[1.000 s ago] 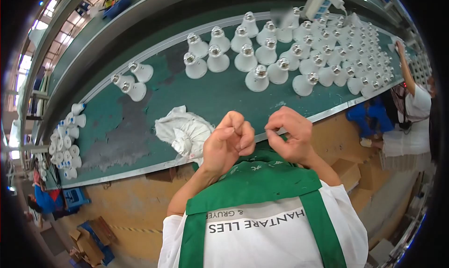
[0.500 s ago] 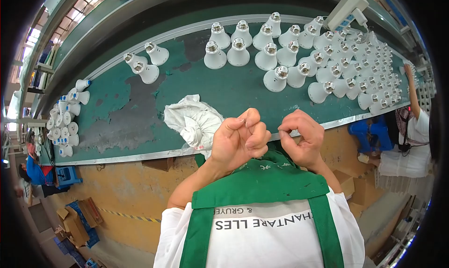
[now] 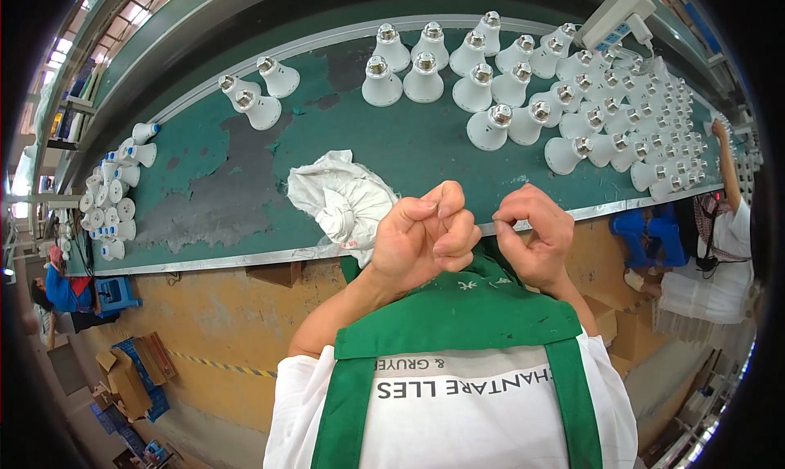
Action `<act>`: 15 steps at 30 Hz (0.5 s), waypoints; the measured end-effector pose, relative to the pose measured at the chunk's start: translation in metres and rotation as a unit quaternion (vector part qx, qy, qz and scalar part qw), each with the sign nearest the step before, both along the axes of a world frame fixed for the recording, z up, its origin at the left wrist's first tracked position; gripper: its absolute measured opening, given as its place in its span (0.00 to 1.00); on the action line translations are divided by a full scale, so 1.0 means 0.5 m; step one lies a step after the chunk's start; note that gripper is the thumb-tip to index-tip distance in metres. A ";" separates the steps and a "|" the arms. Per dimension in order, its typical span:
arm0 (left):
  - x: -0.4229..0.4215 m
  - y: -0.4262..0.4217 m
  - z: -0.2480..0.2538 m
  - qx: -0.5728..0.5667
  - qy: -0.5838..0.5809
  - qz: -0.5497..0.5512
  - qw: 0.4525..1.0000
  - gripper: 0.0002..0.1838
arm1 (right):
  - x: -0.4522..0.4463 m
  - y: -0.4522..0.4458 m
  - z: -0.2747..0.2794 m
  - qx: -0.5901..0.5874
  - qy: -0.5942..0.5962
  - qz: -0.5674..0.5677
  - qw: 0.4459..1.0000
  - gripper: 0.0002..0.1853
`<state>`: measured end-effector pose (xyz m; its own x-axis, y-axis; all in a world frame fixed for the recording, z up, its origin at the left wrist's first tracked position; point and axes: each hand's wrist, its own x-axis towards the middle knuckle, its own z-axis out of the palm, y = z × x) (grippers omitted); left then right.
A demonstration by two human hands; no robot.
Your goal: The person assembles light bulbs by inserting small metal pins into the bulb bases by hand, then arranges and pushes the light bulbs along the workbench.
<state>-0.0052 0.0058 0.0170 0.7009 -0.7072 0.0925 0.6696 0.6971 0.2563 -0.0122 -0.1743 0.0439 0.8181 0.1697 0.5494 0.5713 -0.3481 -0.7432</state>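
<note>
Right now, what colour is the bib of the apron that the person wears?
The apron bib is green, seen best in the head view.

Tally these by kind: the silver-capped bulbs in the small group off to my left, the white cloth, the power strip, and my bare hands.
Silver-capped bulbs, small left group: 3
White cloth: 1
Power strip: 1
Bare hands: 2
Total: 7

Smooth, plastic-looking on white cone-shaped bulb bodies (image 3: 423,87); glossy metallic on silver rounded bulb caps (image 3: 424,61). Matt, worn rough on long green tabletop (image 3: 368,135). Wrinkled matt cloth on white knotted bundle (image 3: 342,207).
</note>
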 end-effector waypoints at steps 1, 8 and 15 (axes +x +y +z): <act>-0.001 0.000 0.001 0.009 -0.009 0.000 1.000 0.09 | 0.000 0.000 -0.001 0.001 0.001 0.001 1.000 0.08; -0.004 -0.002 0.004 0.040 -0.044 0.006 0.998 0.10 | 0.002 -0.002 0.000 0.002 0.003 0.002 1.000 0.09; -0.005 -0.004 0.009 0.030 -0.041 0.001 0.999 0.11 | 0.003 -0.002 -0.003 0.000 -0.003 0.001 1.000 0.09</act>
